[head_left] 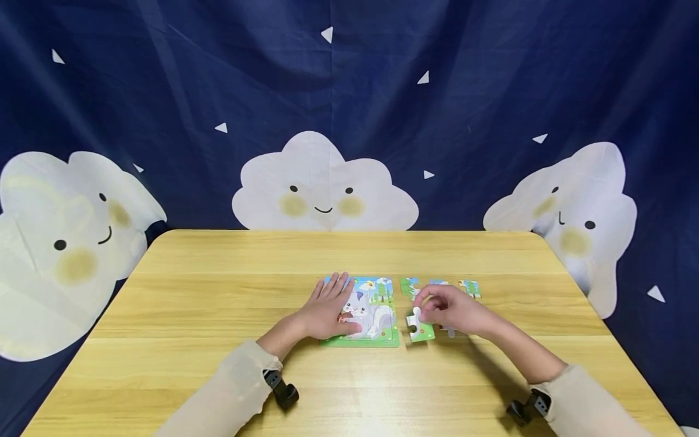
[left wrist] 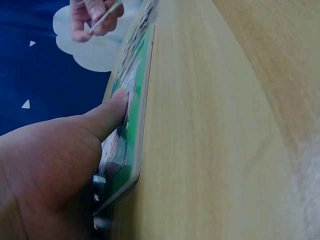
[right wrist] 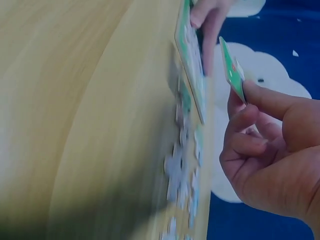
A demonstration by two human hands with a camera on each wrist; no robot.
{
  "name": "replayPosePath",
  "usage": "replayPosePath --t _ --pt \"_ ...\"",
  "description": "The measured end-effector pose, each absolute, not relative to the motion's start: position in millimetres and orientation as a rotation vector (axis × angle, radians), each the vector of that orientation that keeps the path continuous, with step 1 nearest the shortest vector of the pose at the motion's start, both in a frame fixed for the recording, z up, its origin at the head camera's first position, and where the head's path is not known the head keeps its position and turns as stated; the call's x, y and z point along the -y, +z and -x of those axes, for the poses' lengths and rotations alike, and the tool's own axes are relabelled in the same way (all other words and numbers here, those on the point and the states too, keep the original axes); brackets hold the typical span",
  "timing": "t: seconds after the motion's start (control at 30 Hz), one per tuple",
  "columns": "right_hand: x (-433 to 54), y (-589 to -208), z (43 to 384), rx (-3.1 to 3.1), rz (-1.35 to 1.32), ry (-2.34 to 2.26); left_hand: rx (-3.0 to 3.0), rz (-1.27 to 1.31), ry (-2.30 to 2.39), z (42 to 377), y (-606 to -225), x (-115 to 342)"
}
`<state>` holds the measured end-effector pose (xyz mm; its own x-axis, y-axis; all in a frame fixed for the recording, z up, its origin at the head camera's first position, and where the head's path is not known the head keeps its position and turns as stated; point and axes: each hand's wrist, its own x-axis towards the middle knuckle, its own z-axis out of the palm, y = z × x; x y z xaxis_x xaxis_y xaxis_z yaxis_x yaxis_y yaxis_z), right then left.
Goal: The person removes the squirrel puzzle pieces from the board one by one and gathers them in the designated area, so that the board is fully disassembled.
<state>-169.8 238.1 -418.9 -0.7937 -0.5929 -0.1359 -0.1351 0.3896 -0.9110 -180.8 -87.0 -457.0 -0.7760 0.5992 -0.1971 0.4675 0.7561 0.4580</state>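
Observation:
My left hand (head_left: 323,312) rests with straight, spread fingers on the left part of a framed jigsaw puzzle (head_left: 363,343). Its picture is a pale grey squirrel, and the green lower border shows. Thumb and fingers of my right hand (head_left: 455,309) pinch a puzzle piece (head_left: 423,333), green and white with a small red mark, just right of the board. In the right wrist view this puzzle piece (right wrist: 233,70) is held tilted above the table. The left wrist view has the left thumb on the board (left wrist: 132,132).
Loose pieces lie right of the board, among them a green one (head_left: 407,286) and one with a tree (head_left: 471,289); the right hand covers part of them. The wooden table (head_left: 218,291) ends at a dark blue curtain (head_left: 464,73) with white clouds.

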Motion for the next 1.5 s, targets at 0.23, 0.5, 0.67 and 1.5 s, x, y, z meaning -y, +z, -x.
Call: replayPosePath --t 0.23,0.5,0.67,1.5 --pt "-276.4 -417.0 163.8 -2.121 0.667 -1.410 -2.623 -0.824 0.561 181.4 -456.4 85.9" --pt "-318.6 -413.3 154.8 -2.055 0.686 -1.435 -2.605 -0.836 0.596 182.9 -459.3 85.6" --pt "-341.0 -414.7 149.4 -2.017 0.708 -1.436 -2.619 -0.838 0.600 186.1 -469.9 85.4" --pt "-365.5 -429.4 141.2 -2.258 0.660 -1.283 -2.611 -0.815 0.572 180.4 -456.3 87.2"
